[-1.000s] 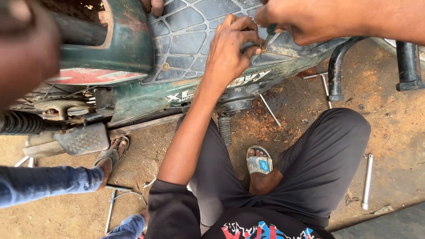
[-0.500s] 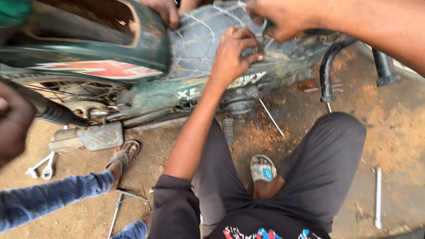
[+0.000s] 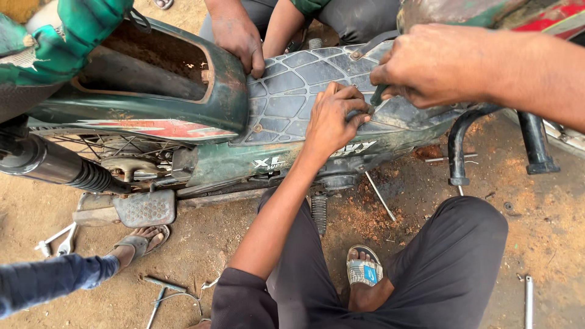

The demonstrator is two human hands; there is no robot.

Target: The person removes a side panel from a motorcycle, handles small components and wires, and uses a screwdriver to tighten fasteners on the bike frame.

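The thing both hands are on is the dark grey floorboard panel (image 3: 304, 91) of an old green scooter (image 3: 201, 116) lying tipped over on bare dirt. The panel has a raised web-like grid pattern, scuffed and dusty, and it sits in the middle of the scooter body, just right of the open rusty seat tub (image 3: 146, 67).

The left hand (image 3: 332, 119) rests on the right end of the panel, fingers curled in tight and pinching something small at the panel's edge; I can't tell what. The right hand (image 3: 436, 64) comes in from the right, just touching the same spot, fingers closed narrowly around a thin dark tool or part that I can't make out either. Another person's hand (image 3: 239, 38) grips the top edge of the panel from the far side.

Below the panel there's a footpeg (image 3: 319, 213), the muffler (image 3: 52, 164) to the left, and a footrest plate (image 3: 143, 208) under that. The black stand legs (image 3: 463, 146) are to the right of the panel.

The ground (image 3: 548, 231) is reddish-brown packed dirt, outdoors, with rust flakes scattered under the scooter. Wrenches (image 3: 58, 240) lie low left, and a metal rod (image 3: 528, 301) is far right. The person's sandalled foot (image 3: 364, 271) is straight below the panel.

Compared to half a second back, the view has shifted so more of the seat tub shows, while both hands stay on that same corner.
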